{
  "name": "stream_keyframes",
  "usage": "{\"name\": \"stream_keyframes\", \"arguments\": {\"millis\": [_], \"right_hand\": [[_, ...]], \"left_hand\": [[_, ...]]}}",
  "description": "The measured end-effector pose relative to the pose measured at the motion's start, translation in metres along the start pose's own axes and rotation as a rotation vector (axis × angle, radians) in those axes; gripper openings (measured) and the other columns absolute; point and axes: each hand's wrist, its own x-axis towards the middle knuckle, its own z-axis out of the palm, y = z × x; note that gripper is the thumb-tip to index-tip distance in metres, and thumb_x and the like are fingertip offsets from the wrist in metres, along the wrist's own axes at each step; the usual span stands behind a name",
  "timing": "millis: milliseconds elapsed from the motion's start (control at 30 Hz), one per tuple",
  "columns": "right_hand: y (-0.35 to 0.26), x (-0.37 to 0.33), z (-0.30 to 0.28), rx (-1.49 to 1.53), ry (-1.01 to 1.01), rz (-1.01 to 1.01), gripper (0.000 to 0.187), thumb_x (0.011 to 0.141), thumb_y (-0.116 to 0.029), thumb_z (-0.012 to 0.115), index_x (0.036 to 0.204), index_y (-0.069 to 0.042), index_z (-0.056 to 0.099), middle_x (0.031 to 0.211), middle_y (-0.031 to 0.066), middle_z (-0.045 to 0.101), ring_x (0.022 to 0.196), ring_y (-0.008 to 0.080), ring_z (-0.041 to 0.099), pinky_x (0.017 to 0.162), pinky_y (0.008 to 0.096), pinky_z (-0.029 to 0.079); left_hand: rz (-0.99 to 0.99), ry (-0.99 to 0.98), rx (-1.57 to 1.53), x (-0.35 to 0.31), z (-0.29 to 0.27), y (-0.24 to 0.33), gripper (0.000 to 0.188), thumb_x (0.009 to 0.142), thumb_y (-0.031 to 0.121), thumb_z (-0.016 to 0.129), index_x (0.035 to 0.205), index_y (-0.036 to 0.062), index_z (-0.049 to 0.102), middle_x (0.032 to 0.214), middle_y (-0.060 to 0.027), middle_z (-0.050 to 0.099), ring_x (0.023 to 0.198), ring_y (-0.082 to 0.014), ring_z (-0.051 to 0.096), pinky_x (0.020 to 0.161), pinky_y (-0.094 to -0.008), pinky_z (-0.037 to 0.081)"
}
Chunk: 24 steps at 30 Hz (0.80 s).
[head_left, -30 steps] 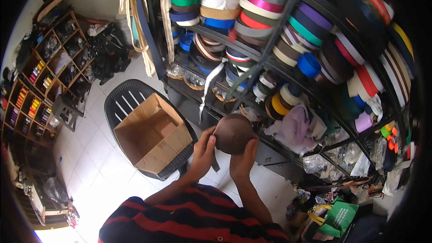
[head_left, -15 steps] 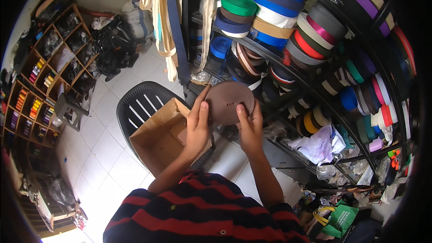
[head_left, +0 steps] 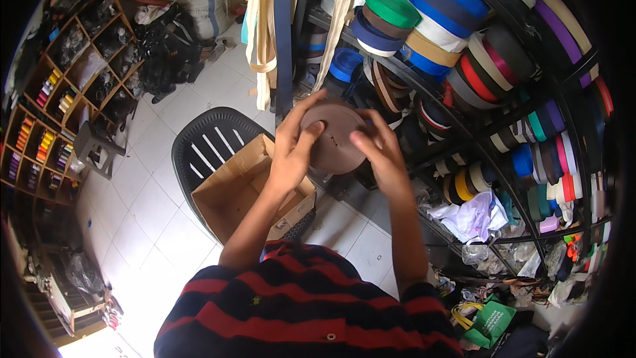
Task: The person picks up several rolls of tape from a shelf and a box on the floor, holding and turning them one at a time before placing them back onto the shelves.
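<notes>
Both hands, left hand (head_left: 289, 152) and right hand (head_left: 379, 152), grip the round brown webbing roll (head_left: 334, 138), now raised toward twelve o'clock, nearer the black metal rack (head_left: 477, 139).

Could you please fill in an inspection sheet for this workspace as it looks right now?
Surface: white tiled floor.
Job's things: round brown roll of webbing tape, held up in front of the shelves.
Clutter: open cardboard box on a black plastic chair.
Grippers: left hand and right hand both grip the roll.
Cables: nothing seen.
Surroundings: black metal rack of coloured tape rolls; wooden cubby shelf; green bag.
</notes>
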Motion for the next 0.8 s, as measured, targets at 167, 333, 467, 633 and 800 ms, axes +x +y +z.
{"name": "stream_keyframes", "arguments": {"millis": [167, 333, 467, 633, 800], "right_hand": [[0.0, 0.012, 0.006, -0.032, 0.01, -0.012, 0.031, 0.088, -0.012, 0.065, 0.112, 0.002, 0.051, 0.105, 0.0094, 0.06, 0.098, 0.0126, 0.057, 0.085, 0.0257, 0.045], [0.022, 0.006, 0.032, 0.405, 0.223, -0.072, 0.041, 0.086, -0.005, 0.066, 0.119, 0.0, 0.043, 0.115, 0.0119, 0.055, 0.106, 0.0147, 0.054, 0.093, 0.0291, 0.043], [0.026, 0.0, 0.025, 0.329, 0.125, 0.0, 0.043, 0.083, -0.004, 0.068, 0.119, 0.0, 0.045, 0.115, 0.0105, 0.055, 0.109, 0.0151, 0.053, 0.095, 0.0296, 0.042], [-0.006, 0.006, 0.004, 0.112, 0.025, -0.032, 0.035, 0.086, -0.008, 0.066, 0.116, 0.001, 0.049, 0.11, 0.0091, 0.057, 0.104, 0.0134, 0.055, 0.09, 0.0269, 0.045], [0.0, 0.005, 0.014, 0.462, 0.214, -0.023, 0.04, 0.09, -0.009, 0.063, 0.124, 0.001, 0.043, 0.118, 0.0113, 0.053, 0.109, 0.0167, 0.053, 0.091, 0.0301, 0.046]], "left_hand": [[0.021, 0.175, -0.002, 0.001, 0.005, -0.006, 0.042, 0.098, 0.018, 0.043, 0.136, -0.0003, 0.041, 0.125, -0.0157, 0.052, 0.117, -0.0211, 0.048, 0.103, -0.0308, 0.033], [0.116, 0.245, 0.102, -0.003, 0.019, -0.013, 0.048, 0.101, 0.024, 0.038, 0.141, -0.0033, 0.034, 0.139, -0.0192, 0.045, 0.128, -0.0246, 0.041, 0.107, -0.0332, 0.028], [0.14, 0.328, 0.096, 0.003, 0.018, -0.006, 0.046, 0.101, 0.026, 0.039, 0.138, -0.002, 0.041, 0.135, -0.0163, 0.049, 0.124, -0.0204, 0.044, 0.107, -0.0324, 0.029], [0.116, 0.133, 0.152, 0.01, 0.008, 0.0, 0.039, 0.1, 0.017, 0.039, 0.131, -0.0053, 0.047, 0.125, -0.0171, 0.055, 0.119, -0.0234, 0.05, 0.103, -0.0326, 0.034], [0.155, 0.14, 0.051, 0.006, 0.03, -0.004, 0.051, 0.102, 0.028, 0.033, 0.144, -0.0002, 0.027, 0.144, -0.0161, 0.035, 0.133, -0.025, 0.034, 0.111, -0.0353, 0.021]]}}
